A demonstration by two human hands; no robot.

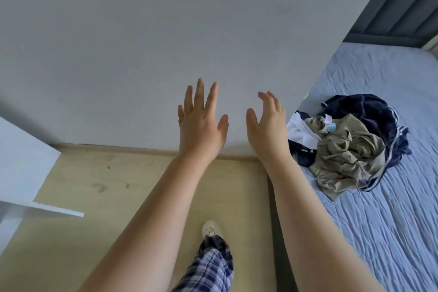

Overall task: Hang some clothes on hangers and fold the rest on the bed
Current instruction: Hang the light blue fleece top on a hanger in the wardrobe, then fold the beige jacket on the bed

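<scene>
Both hands, left [201, 123] and right [267, 123], were raised empty, fingers spread. Clothes pile [350, 144] on bed [391, 220] untouched. Next move probably calls for reaching right to it.

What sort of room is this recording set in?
Most likely a bedroom in a home. There is a bed with a pale blue quilted cover and a grey panelled headboard at its far end. A pile of clothes lies crumpled on the bed.

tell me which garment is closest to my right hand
The white garment, at the pile's left edge; the khaki garment and navy garment lie farther off.
</scene>
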